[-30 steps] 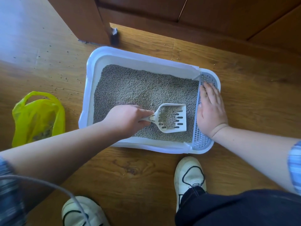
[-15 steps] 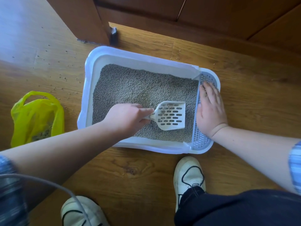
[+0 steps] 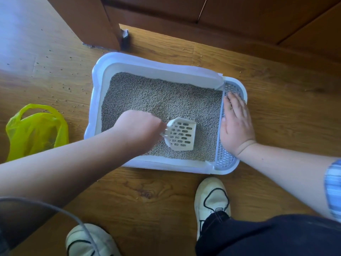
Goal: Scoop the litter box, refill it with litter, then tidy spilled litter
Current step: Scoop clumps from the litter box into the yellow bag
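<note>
head view: your left hand point(image 3: 137, 128) grips the white scoop point(image 3: 180, 134), tilted over the litter point(image 3: 156, 95) near the litter box point(image 3: 96, 100)'s front edge; your right hand point(image 3: 236, 124) lies flat, fingers straight, on its grey grate point(image 3: 224, 157); yellow bag point(image 3: 35, 132) left on the floor

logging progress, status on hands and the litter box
Left hand grips scoop inside litter box. Right hand flat on grate end. Spilled litter on floor left of box; nothing blocking.
</note>
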Demonstrator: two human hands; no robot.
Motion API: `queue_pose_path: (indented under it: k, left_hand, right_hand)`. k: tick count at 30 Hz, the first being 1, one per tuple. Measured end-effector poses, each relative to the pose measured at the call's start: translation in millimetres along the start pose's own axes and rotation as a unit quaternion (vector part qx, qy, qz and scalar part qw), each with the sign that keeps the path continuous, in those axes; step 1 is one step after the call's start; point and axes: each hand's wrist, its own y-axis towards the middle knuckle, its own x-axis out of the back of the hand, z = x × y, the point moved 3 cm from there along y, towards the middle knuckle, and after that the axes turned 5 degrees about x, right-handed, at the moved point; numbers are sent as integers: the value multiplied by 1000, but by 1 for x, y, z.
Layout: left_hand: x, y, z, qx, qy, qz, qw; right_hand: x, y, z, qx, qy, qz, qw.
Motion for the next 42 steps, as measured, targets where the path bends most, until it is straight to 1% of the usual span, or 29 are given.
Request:
queue_pose_path:
  k: [3,5,7,9,14,18,26,29,33,35,37,40,42]
  left_hand:
    - [23,-6,-12,31,63,46,996]
    - [33,-11,-31,36,85,79,993]
    - [31,-10,-50,30,81,104,991]
    - [20,-5,-64,27,54,118,991]
    - [6,9,-79,16,-11,99,995]
    - [3,27,-72,10,-17,85,996]
    - [-1,37,-68,35,-29,77,996]
    - [5,34,-82,10,-27,85,996]
    - [0,30,-103,-32,-11,76,997]
    - [-11,36,-97,-21,-34,79,996]
    - [-21,42,-84,-13,-83,76,994]
    - [-36,43,-70,-4,-169,87,982]
    - [-39,42,-67,-7,-195,91,976]
  right_hand:
    - [-1,0,-1,0,0,3,1000]
    - [-1,0,0,1,-1,5,1000]
    - [-1,0,-1,0,-1,6,1000]
    - [-1,0,0,1,-1,5,1000]
    - [-1,-1,-1,3,5,2,1000]
    - [-1,0,-1,4,11,-1,1000]
    - [1,0,-1,9,16,-7,1000]
    - [1,0,-3,14,20,-12,1000]
    - [0,-1,-2,14,20,-12,1000]
    - [0,0,-2,14,19,-11,1000]
    - [0,0,-2,12,15,-6,1000]
    - [1,-1,-2,5,12,4,1000]
    - [1,-1,-2,4,15,4,1000]
